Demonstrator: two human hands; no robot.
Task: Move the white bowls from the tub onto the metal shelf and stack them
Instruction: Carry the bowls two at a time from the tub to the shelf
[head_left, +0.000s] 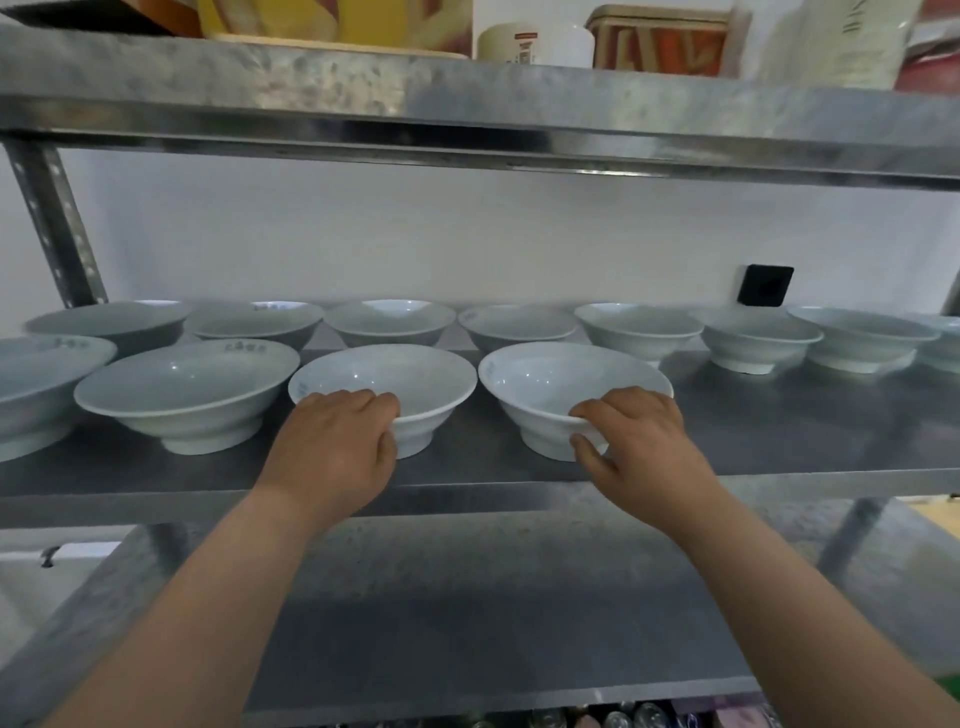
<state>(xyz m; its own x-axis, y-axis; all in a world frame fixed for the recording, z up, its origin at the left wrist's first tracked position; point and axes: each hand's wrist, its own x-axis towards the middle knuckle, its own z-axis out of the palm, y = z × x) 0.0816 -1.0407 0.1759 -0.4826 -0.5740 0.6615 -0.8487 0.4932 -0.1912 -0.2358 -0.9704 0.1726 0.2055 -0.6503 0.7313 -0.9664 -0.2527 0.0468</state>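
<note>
Two white bowls stand side by side at the front of the metal shelf (779, 441). My left hand (337, 441) grips the near rim of the left bowl (395, 374), fingers curled over the edge. My right hand (639, 441) grips the near rim of the right bowl (561, 379), fingers over the lip and thumb under it. Both bowls sit upright on the shelf. Several more white bowls line the shelf singly, one (182, 384) just left of my left hand and a back row (389, 317) along the wall. The tub is out of view.
An upper metal shelf (467, 119) hangs close above, carrying boxes and a white jar (535, 44). A lower shelf (467, 597) lies under my forearms. A black square fitting (766, 285) is on the wall. A shelf post (57, 223) stands at the left.
</note>
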